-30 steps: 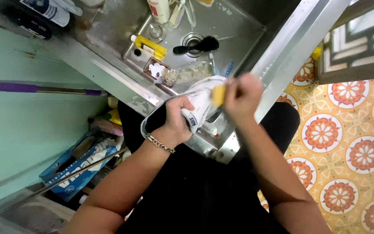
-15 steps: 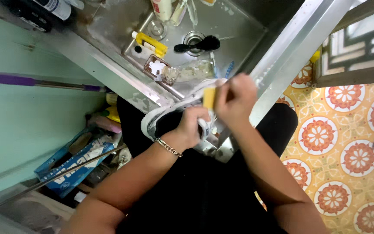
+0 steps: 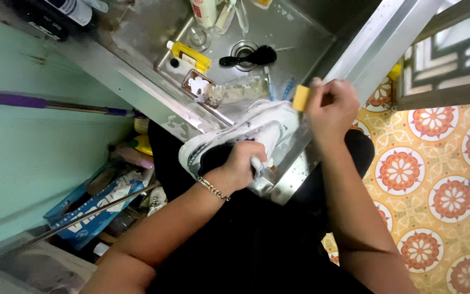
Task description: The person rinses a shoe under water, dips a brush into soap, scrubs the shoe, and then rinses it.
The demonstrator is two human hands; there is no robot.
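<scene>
My left hand [image 3: 244, 163] grips a white sneaker [image 3: 235, 135] at its opening, holding it over the front edge of a steel sink [image 3: 300, 41]. A thin chain bracelet circles that wrist. My right hand [image 3: 333, 109] is closed on a small yellow sponge [image 3: 301, 98], which sits at the toe end of the sneaker. Both forearms reach up from the bottom of the view over dark clothing.
In the sink lie a black brush [image 3: 248, 56], a yellow tube [image 3: 190, 55], a small tray [image 3: 197, 85] and bottles at the top. A purple-handled pole [image 3: 50, 103] leans at left above a blue box [image 3: 91, 209]. Patterned orange floor tiles [image 3: 441, 179] spread on the right.
The sneaker has turned and come lower in my left hand. My right hand with the sponge has shifted slightly along the toe end.
</scene>
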